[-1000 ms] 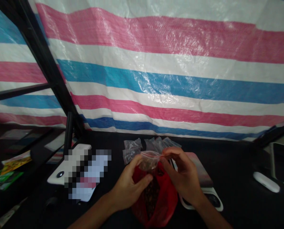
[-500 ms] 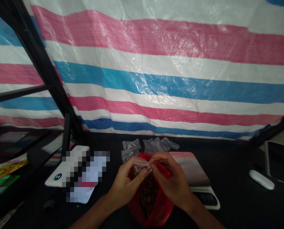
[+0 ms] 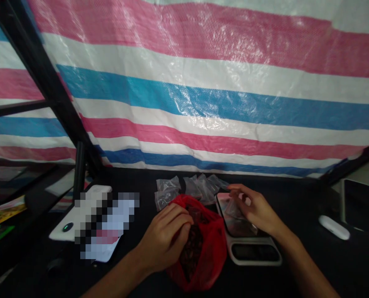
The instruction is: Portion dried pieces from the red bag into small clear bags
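On digital scale (image 3: 249, 251): clear bag (image 3: 236, 211), apparently, moved under right hand (image 3: 255, 209).

**Black tabletop (image 3: 308, 207), seen from the front edge.** Back edge, centre: small clear zip bags (image 3: 184, 188) in a loose row. Front centre: red plastic bag (image 3: 214, 248) of dark pieces, just left of a digital scale (image 3: 254, 252). Left: white device (image 3: 79, 221) touching a pale card (image 3: 102, 252), both partly pixelated. Right: white oblong case (image 3: 334, 227) just beside a dark-screened smartphone (image 3: 360, 207).
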The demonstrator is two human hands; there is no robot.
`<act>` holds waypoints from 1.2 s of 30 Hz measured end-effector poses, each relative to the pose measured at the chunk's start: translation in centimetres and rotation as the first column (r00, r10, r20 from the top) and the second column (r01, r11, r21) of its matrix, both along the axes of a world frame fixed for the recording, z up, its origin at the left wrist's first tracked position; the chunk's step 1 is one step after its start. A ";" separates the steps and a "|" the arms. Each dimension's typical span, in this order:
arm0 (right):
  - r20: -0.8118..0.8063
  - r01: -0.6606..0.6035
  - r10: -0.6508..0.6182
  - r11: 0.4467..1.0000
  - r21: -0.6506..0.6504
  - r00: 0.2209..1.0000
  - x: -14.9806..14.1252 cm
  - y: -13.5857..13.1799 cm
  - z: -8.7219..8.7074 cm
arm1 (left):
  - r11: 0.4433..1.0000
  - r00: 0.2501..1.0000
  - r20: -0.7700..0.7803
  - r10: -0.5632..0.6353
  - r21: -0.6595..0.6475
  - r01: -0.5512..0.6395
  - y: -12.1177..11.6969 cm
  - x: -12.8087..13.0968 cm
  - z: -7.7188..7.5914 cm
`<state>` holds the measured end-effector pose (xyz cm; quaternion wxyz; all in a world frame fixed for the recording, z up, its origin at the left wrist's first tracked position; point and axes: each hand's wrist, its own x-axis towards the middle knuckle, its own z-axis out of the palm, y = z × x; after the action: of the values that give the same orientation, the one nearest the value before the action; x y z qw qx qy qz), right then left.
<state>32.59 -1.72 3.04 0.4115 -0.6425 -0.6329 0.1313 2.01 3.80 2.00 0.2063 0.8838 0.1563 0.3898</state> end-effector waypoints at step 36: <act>0.112 0.011 0.009 0.984 -0.179 0.994 0.9 -2.6 1.9 | 0.989 0.989 0.142 0.028 0.142 -0.049 0.4 -0.2 -0.1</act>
<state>33.49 -4.29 4.91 0.3160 -0.6835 -0.6403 0.1514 1.79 4.23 1.85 0.1444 0.8637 0.1297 0.4651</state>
